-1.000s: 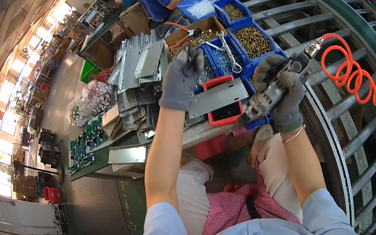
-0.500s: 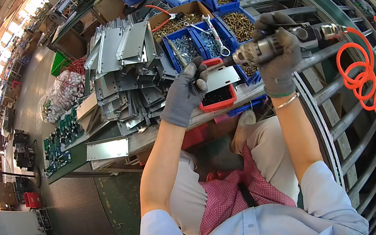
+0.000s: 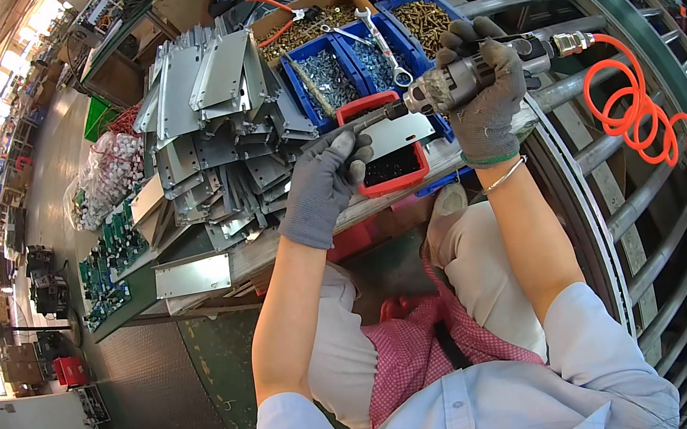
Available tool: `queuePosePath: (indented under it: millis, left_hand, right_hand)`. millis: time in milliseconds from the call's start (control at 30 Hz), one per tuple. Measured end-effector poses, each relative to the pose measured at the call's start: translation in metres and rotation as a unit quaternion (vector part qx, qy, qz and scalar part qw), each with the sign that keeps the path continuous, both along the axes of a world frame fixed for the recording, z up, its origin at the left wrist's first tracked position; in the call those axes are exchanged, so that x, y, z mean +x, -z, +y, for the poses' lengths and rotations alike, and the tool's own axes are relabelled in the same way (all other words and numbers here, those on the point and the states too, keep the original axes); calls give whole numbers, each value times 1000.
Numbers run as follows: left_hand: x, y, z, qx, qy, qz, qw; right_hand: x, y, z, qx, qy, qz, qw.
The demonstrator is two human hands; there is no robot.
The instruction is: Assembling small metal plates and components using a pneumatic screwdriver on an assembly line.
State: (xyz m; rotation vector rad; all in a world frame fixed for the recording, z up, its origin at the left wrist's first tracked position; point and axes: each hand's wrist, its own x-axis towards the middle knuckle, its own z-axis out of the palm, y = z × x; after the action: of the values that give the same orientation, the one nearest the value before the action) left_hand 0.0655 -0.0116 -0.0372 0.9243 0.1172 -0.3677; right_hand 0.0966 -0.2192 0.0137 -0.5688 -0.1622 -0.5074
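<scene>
My right hand [image 3: 484, 98], in a grey work glove, is wrapped round a pneumatic screwdriver [image 3: 443, 88] that lies level and points left. Its long bit [image 3: 372, 117] reaches across to my gloved left hand [image 3: 322, 183], whose thumb and fingers pinch its far end. Whether a screw sits at the tip is hidden by the fingers. Below the bit, a flat silver metal plate [image 3: 396, 136] with small holes rests across a red bin [image 3: 398, 182] of small black parts. My left fingertips are close to the plate's left end.
Stacked metal brackets [image 3: 219, 80] stand left of several blue bins [image 3: 329, 79] of screws; a wrench [image 3: 381, 47] lies across them. Another plate [image 3: 193, 277] lies at the bench's left edge, near green circuit boards [image 3: 116, 254]. A coiled orange air hose [image 3: 618, 102] hangs over the roller conveyor [image 3: 637, 209].
The view has shifted slightly. Both hands and the screwdriver sit a little further left in the picture, still joined by the bit. The co-worker's arm at the top has left the view.
</scene>
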Motion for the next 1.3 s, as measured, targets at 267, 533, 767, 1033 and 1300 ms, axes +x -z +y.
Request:
queuePosePath:
  millis: [267,533,767,1033,1300]
  left_hand:
    - [8,8,-4,-28,27,47,998]
    - [4,0,-18,-98,-2,87,991]
    - [9,2,-23,4,6,39,999]
    - [15,-7,-21,0,51,83,995]
    - [8,-18,-36,166,25,-46,985]
  right_hand:
    - [0,5,-10,-31,-6,-36,999]
    - [-1,6,-16,-42,9,-28,999]
    - [-3,3,-16,-49,19,-24,998]
    - [6,9,-27,-24,14,5,1000]
    - [4,5,-35,46,38,114,992]
